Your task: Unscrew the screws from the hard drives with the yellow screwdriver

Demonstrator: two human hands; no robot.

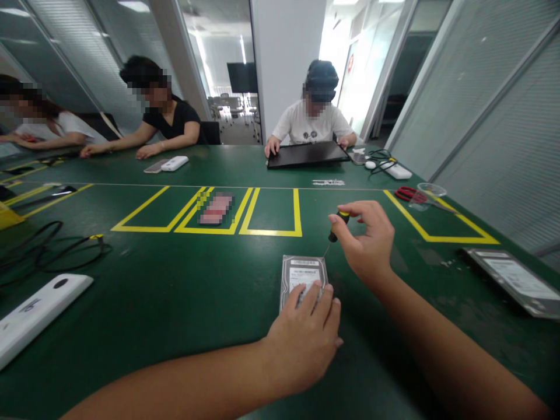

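A silver hard drive (305, 266) with white labels lies on the green table in front of me. My left hand (304, 344) holds it down, fingers laid across its near half and covering that part. In my right hand (370, 242) is a small screwdriver (333, 235) with a black and yellow handle, gripped between thumb and fingers. The screwdriver leans, and its thin shaft reaches down to the drive's far right corner. Whether the tip sits in a screw is too small to tell.
Right of me lie another hard drive (516, 280), small loose bits (448, 263), red-handled scissors (411, 195) and a clear plastic cup (431, 189). A white device (39, 315) and black cables (65, 256) are at left. Across, a person handles a dark panel (308, 154); others sit farther left.
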